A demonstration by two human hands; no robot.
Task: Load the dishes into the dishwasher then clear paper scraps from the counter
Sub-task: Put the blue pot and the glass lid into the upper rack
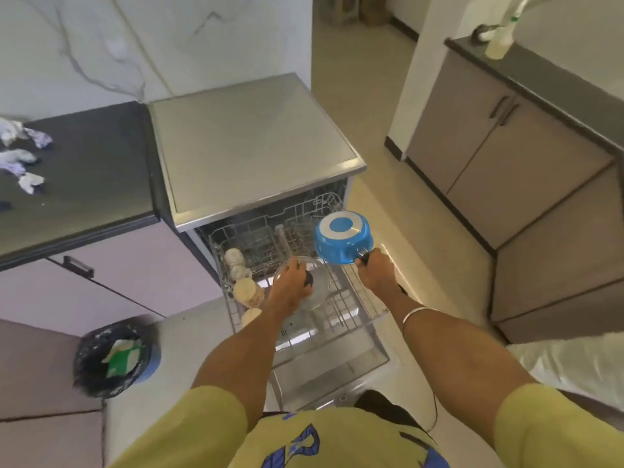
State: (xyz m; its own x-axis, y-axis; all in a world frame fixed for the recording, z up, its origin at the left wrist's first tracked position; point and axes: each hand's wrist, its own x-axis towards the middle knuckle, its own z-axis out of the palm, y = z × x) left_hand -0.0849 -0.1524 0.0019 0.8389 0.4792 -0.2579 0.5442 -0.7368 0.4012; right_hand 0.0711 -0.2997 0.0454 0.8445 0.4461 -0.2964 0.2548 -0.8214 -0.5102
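Bin (114, 358) nearest, by left elbow. Left hand (291, 286) over pulled-out rack (366, 307), fingers curled round black knob of glass lid (315, 290); lid fragile, likely slippery, knob best hold. Right hand (376, 270) grips black handle of blue pan (342, 238), held upside down above rack; stiff, probably light, handle safe. Pale cups (244, 287) along rack's left edge. Farther left, paper scraps (22, 157) on dark surface (87, 184), untouched.

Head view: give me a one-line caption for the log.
Right hand holds an upturned blue pan over the dishwasher rack while the left hand grips a glass lid.
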